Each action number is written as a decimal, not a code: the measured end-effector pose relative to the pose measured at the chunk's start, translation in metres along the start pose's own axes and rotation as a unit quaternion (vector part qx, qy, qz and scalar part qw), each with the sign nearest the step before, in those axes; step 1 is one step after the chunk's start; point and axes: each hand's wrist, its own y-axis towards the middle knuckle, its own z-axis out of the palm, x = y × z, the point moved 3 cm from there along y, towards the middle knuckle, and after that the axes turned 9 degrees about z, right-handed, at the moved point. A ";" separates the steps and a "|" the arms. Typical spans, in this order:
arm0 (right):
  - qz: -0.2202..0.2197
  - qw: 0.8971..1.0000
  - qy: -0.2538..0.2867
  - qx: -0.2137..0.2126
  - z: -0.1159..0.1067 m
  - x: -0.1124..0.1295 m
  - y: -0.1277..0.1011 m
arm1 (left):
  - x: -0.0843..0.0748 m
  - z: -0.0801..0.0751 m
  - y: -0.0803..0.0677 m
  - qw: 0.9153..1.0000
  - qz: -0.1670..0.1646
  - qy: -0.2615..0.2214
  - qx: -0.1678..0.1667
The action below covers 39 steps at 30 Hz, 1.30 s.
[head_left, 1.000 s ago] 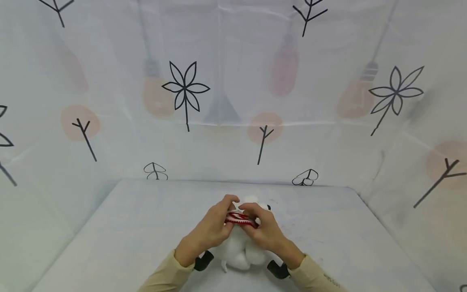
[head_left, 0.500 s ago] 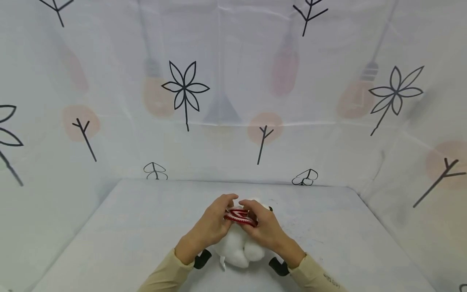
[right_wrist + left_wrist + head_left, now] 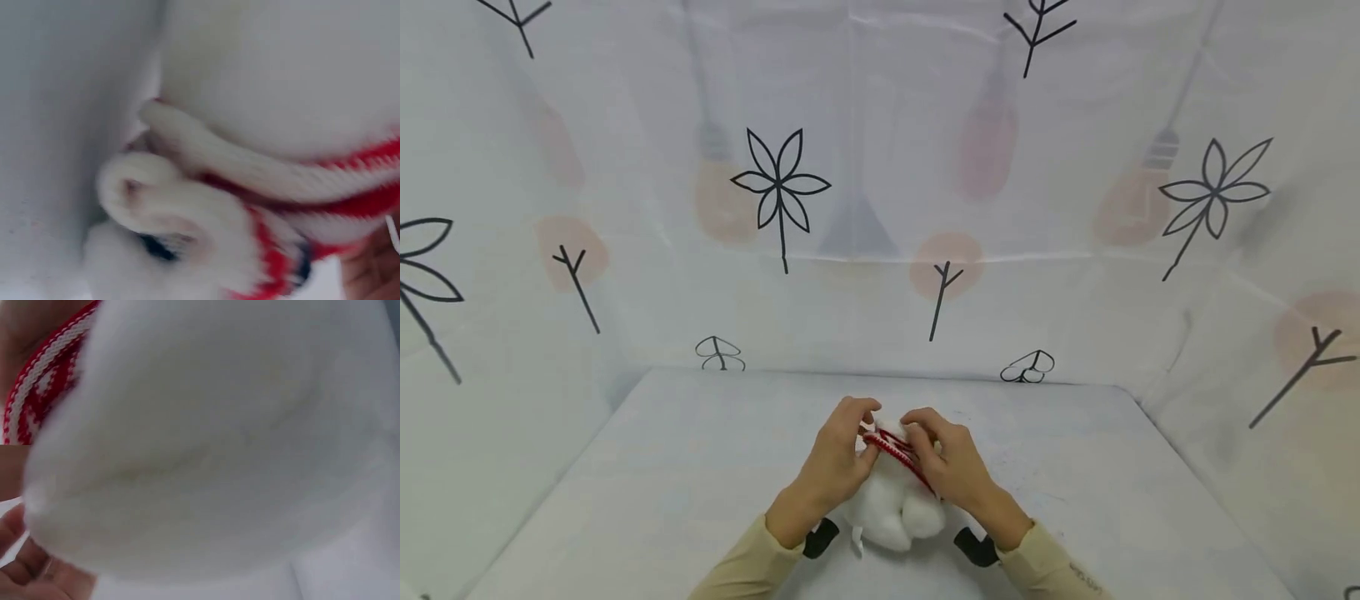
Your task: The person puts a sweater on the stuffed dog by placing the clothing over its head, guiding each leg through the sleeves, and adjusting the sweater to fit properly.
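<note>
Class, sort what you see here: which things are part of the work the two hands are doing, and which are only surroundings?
In the work:
- white plush toy
- red and white knitted band
- left hand, pinching the band
- right hand, pinching the band

Only surroundings:
- table
- printed backdrop cloth
</note>
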 end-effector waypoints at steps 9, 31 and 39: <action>0.164 0.978 0.028 0.126 -0.009 -0.010 0.006 | 0.000 -0.003 0.002 0.992 -0.052 -0.096 0.070; 0.105 0.980 0.003 0.171 -0.008 -0.005 0.006 | -0.010 0.000 0.003 0.993 -0.091 -0.044 0.059; 0.236 0.951 0.149 0.131 -0.009 -0.017 0.003 | -0.012 0.006 -0.003 0.989 -0.120 -0.018 0.089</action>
